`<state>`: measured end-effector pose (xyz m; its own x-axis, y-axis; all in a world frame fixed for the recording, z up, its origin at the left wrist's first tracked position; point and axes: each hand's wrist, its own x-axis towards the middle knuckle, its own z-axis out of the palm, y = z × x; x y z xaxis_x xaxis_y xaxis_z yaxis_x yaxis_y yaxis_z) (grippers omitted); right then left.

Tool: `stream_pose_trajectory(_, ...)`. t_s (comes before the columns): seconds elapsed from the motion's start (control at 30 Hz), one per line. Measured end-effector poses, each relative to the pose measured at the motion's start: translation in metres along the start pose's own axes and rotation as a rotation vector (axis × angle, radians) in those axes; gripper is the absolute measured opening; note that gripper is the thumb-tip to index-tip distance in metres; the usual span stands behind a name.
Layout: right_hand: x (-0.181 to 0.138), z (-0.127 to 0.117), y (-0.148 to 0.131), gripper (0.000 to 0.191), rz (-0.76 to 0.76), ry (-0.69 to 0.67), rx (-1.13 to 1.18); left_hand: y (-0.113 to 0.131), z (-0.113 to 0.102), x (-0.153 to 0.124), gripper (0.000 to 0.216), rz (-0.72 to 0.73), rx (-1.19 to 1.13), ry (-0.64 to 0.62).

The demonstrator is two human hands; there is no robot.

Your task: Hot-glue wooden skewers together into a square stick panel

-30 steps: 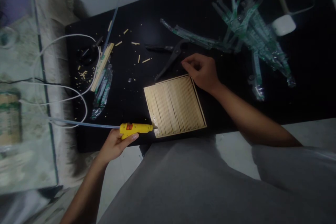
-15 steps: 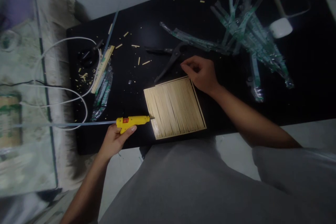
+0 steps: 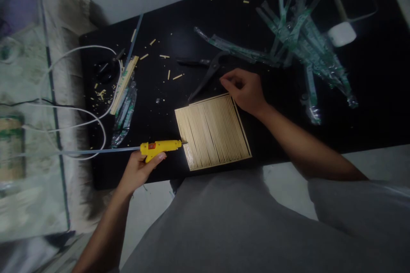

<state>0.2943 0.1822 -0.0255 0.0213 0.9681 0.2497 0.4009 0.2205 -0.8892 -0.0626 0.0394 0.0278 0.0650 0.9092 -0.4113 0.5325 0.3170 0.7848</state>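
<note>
My left hand [image 3: 141,168] is wrapped round the handle of a yellow glue gun [image 3: 160,149]. A long clear glue stick [image 3: 102,151] trails out of the gun's back end. The metal nozzle points right, at the left edge of a flat square panel [image 3: 213,132] made of thin wooden sticks side by side; whether it touches I cannot tell. Shiny wet-looking glue shows along the panel's lower left edge. My right hand [image 3: 245,89] lies by the panel's upper right corner, fingers curled with thumb and forefinger together. Anything between those fingertips is too small to make out.
Dark pliers-like cutters [image 3: 211,70] lie behind the panel on the black table [image 3: 179,21]. Crumpled green-printed plastic wrappers [image 3: 307,42] spread at the right, near a white case [image 3: 342,34]. Left are wooden sticks [image 3: 126,83], black scissors [image 3: 107,68] and a looped white cable [image 3: 104,128].
The glue gun in my left hand has shifted very slightly left along the panel's edge. My right hand stays in the same place.
</note>
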Motion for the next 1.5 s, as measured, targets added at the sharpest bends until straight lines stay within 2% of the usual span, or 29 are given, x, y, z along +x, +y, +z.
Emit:
stream_pose_trajectory(0.2, 0.0, -0.001, -0.001, 0.02, 0.01, -0.007, -0.006, -0.003, 0.0, 0.0, 0.028, 0.002, 0.015, 0.009)
stream_pose_trajectory(0.37, 0.0, -0.001, -0.002, 0.025, 0.018, -0.011, -0.026, 0.002, 0.003, 0.002, 0.037, -0.004, 0.009, 0.046)
stream_pose_trajectory(0.77, 0.0, -0.001, -0.001, 0.018, 0.026, -0.013, -0.005, 0.003, 0.005, 0.012, 0.044, -0.102, -0.015, 0.109)
stream_pose_trajectory(1.03, 0.0, -0.001, -0.003, 0.019, 0.013, -0.003, -0.014, 0.008, 0.006, 0.016, 0.047, -0.104, -0.006, 0.148)
stream_pose_trajectory(1.3, 0.0, -0.001, -0.001, 0.025, 0.012, -0.005, -0.029, 0.016, 0.006, 0.016, 0.037, -0.123, -0.042, 0.124)
stream_pose_trajectory(1.5, 0.001, -0.001, -0.001, 0.021, -0.001, -0.003, -0.021, 0.02, 0.006, 0.018, 0.041, -0.109, -0.027, 0.118)
